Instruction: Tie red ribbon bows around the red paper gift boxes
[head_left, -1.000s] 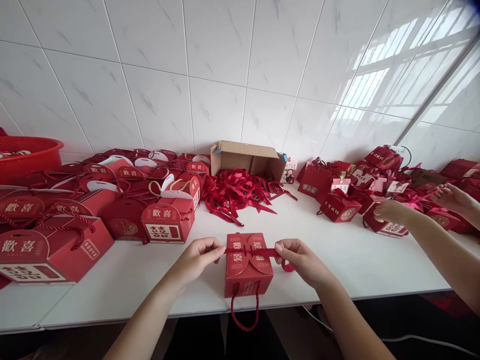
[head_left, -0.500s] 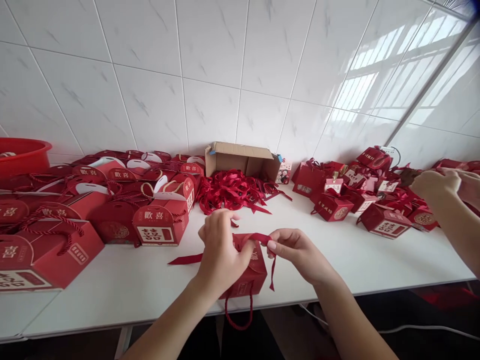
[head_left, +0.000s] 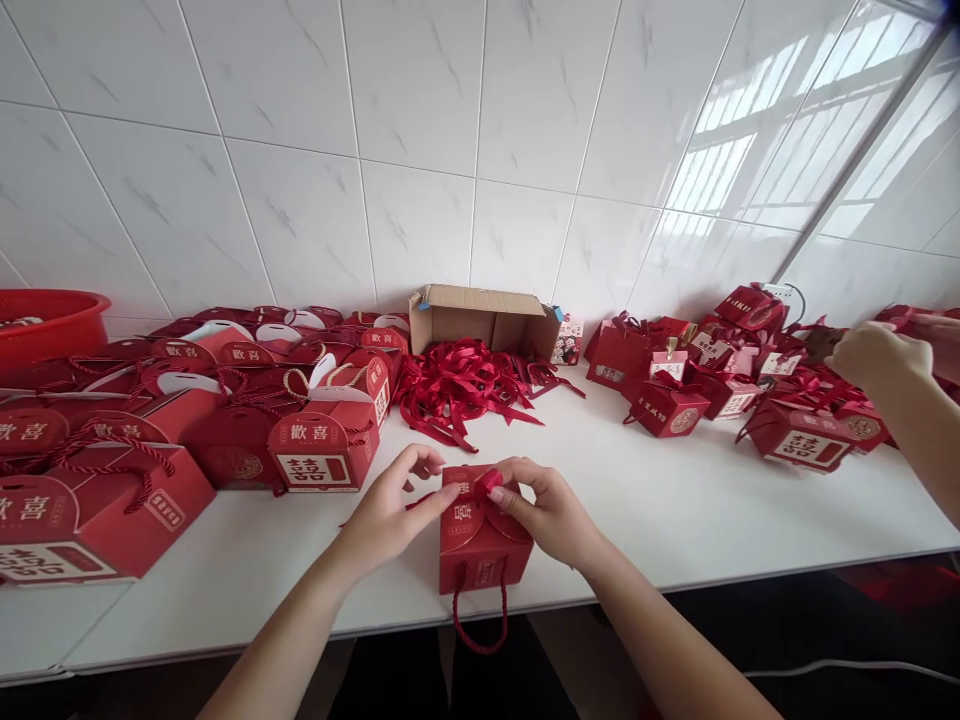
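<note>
A small red gift box (head_left: 480, 545) with gold lettering sits at the table's front edge, its twisted cord handle (head_left: 480, 640) hanging over the edge. Between thumb and fingers, my right hand (head_left: 544, 505) pinches a loop of red ribbon (head_left: 489, 484) on top of the box. My left hand (head_left: 390, 515) is at the box's left side, thumb reaching to its top and fingers apart. Part of the ribbon's tail shows behind the left hand; the rest is hidden.
Many red boxes (head_left: 315, 450) fill the left, beside a red basin (head_left: 52, 320). Loose red ribbons (head_left: 472, 385) spill from a cardboard box (head_left: 480, 300) against the wall. Ribboned boxes (head_left: 667, 405) stand at right, near another person's hands (head_left: 885, 360).
My left hand has moved left, off the top of the box, uncovering its lettering. The right hand has moved left over the box with the ribbon, now a small loop. At right, a box shifted slightly.
</note>
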